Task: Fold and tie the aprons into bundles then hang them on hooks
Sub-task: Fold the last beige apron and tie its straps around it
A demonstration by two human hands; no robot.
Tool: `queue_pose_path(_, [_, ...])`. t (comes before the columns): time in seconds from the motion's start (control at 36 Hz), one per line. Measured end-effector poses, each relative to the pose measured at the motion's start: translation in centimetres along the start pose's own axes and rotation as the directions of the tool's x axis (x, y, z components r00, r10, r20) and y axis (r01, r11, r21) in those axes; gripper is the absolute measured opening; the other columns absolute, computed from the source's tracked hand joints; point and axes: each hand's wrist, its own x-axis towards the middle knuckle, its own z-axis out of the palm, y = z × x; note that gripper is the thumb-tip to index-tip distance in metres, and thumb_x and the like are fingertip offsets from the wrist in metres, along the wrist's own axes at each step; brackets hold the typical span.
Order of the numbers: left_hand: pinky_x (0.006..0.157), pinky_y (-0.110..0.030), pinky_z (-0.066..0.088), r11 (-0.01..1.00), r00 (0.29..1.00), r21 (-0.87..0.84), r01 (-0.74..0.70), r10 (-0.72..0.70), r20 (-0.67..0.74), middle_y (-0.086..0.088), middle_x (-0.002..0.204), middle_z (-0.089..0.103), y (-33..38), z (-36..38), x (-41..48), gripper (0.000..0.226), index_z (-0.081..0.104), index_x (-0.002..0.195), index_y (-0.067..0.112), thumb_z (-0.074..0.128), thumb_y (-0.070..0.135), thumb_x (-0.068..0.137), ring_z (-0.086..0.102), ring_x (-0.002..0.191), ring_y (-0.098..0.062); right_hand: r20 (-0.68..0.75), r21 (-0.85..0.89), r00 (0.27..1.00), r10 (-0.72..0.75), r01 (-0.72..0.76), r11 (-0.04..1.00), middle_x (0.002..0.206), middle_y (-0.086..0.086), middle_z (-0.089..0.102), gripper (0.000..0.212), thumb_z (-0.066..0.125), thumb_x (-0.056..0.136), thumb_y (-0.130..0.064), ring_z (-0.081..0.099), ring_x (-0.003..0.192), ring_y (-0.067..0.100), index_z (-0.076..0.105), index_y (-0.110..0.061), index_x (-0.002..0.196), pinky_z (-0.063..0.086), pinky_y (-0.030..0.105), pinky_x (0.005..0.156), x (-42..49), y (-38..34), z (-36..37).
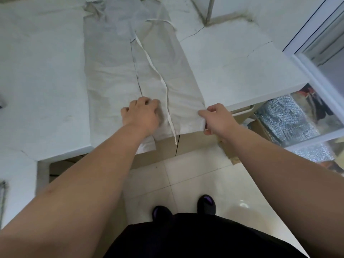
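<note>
A pale grey apron (111, 71) lies flat lengthwise on the white table (37, 71), its right part folded over the left along a dark seam. A white tie strap (158, 75) trails down the folded layer and dangles past the table's front edge. My left hand (141, 113) rests on the fold's near end with fingers curled into the cloth. My right hand (214, 118) pinches the apron's near right corner at the table edge.
The table's front edge runs just before my hands, with cardboard boxes (195, 144) underneath. A window frame and glass (316, 75) stand at the right. Tiled floor (186, 183) and my dark shoes (162, 213) lie below.
</note>
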Motion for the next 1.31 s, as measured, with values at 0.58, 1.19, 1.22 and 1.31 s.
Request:
queue_pose_path(0.58, [0.098,-0.036,0.035,0.874,0.875,0.076,-0.479,0.469,0.123,0.001,0.137,0.04,9.8,-2.8,4.3,0.042,0.059,0.125,0.038,0.045,0.011,0.096,0.03,0.127,-0.023,0.282,-0.045,0.947,-0.156,0.176,0.983,0.093,-0.007,0.057,0.062,0.073,0.081,-0.018,0.059,0.082,0.009,0.034,-0.016,0.129,0.048,0.022,0.073,0.3,0.5,-4.1])
queue_pose_path(1.19, [0.075,-0.031,0.037,0.907,0.902,-0.028,-0.42,0.421,0.097,0.004,0.112,0.038,8.8,-1.3,4.8,0.024,0.057,0.112,0.028,0.051,0.013,0.094,0.044,0.092,-0.016,0.354,-0.094,0.935,-0.022,0.059,0.994,0.084,0.017,0.062,0.012,0.061,0.092,-0.013,0.056,0.072,0.022,0.063,-0.001,0.089,0.056,0.038,0.073,0.4,3.0,-2.7])
queue_pose_path(1.22, [0.071,-0.029,0.035,0.909,0.904,-0.034,-0.415,0.417,0.099,0.006,0.108,0.037,8.7,-1.5,4.9,0.021,0.057,0.109,0.028,0.051,0.014,0.094,0.043,0.088,-0.014,0.359,-0.08,0.933,-0.022,0.054,0.995,0.085,0.015,0.064,0.008,0.062,0.091,-0.012,0.059,0.073,0.022,0.062,-0.004,0.089,0.056,0.035,0.071,0.5,2.9,-2.7])
queue_pose_path(1.31, [0.059,-0.027,0.026,0.899,0.896,0.021,-0.437,0.433,0.102,0.006,0.101,0.038,8.9,-1.7,5.2,0.011,0.056,0.098,0.026,0.051,0.017,0.095,0.042,0.084,-0.014,0.379,-0.058,0.925,-0.03,0.056,0.997,0.077,0.006,0.064,0.009,0.066,0.088,-0.009,0.061,0.065,0.015,0.058,-0.011,0.084,0.054,0.023,0.059,0.7,2.7,-3.0])
